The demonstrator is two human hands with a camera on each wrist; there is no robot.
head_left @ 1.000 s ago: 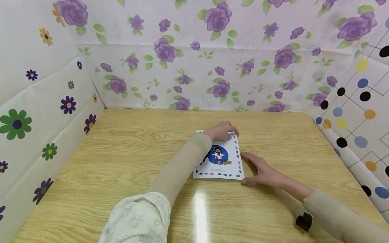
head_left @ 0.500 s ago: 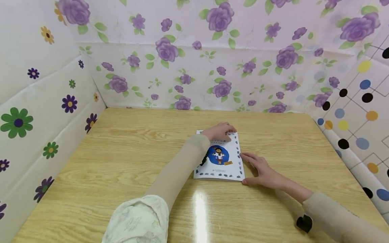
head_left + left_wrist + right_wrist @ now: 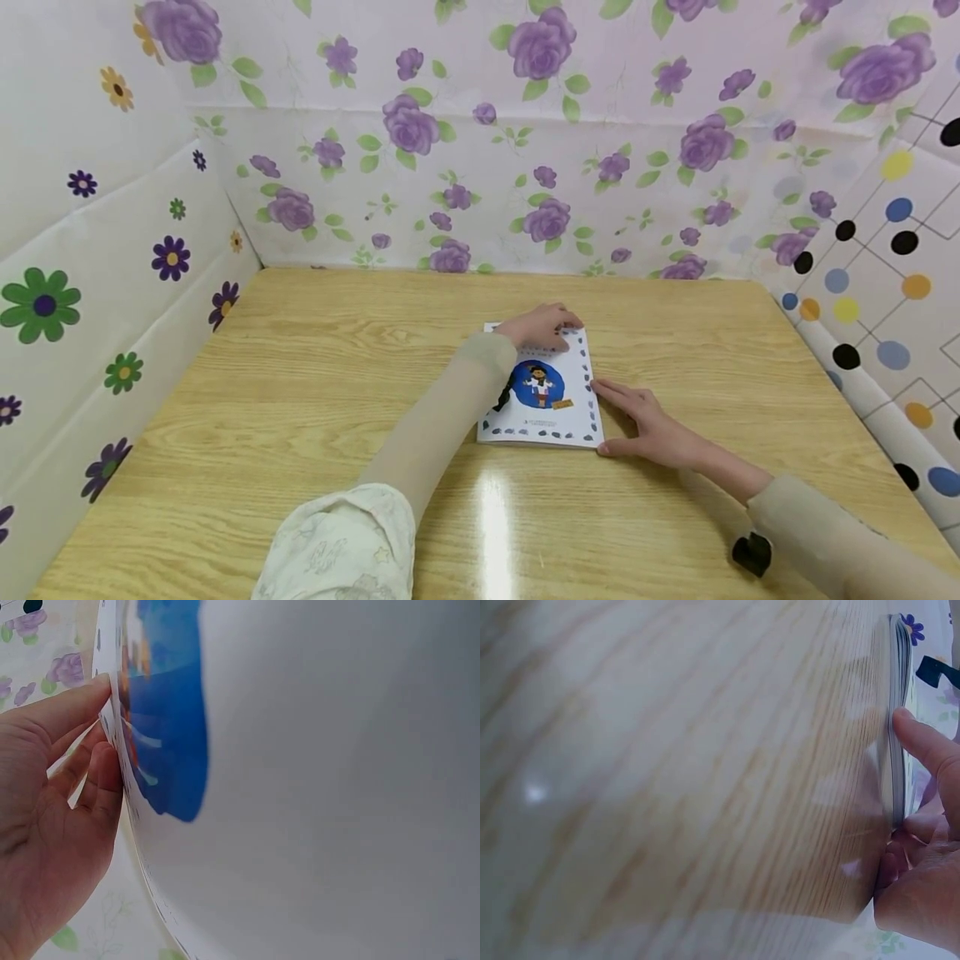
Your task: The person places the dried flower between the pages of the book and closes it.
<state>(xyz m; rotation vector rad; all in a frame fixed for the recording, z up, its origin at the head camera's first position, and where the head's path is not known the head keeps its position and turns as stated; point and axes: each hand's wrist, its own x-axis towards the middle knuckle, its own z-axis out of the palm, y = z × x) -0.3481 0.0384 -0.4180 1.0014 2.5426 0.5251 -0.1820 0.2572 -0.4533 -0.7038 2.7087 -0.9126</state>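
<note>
A white paperback book (image 3: 538, 422) lies flat on the wooden table, with a blue circle and a small cartoon figure on its cover. My left hand (image 3: 542, 327) reaches across its upper part, the fingertips at the top right corner and the thumb over the cover. In the left wrist view, the left hand's thumb and fingertips (image 3: 107, 769) touch the cover near its border. My right hand (image 3: 655, 427) lies beside the book's right edge, thumb at the lower right corner and fingers farther up that edge. The right wrist view shows the right thumb (image 3: 922, 735) against the page edges.
The wooden table (image 3: 322, 358) extends on all sides of the book. A floral backdrop (image 3: 480, 192) stands along its far edge, with patterned sheets at left and right. A small black camera (image 3: 752, 553) hangs under the right wrist.
</note>
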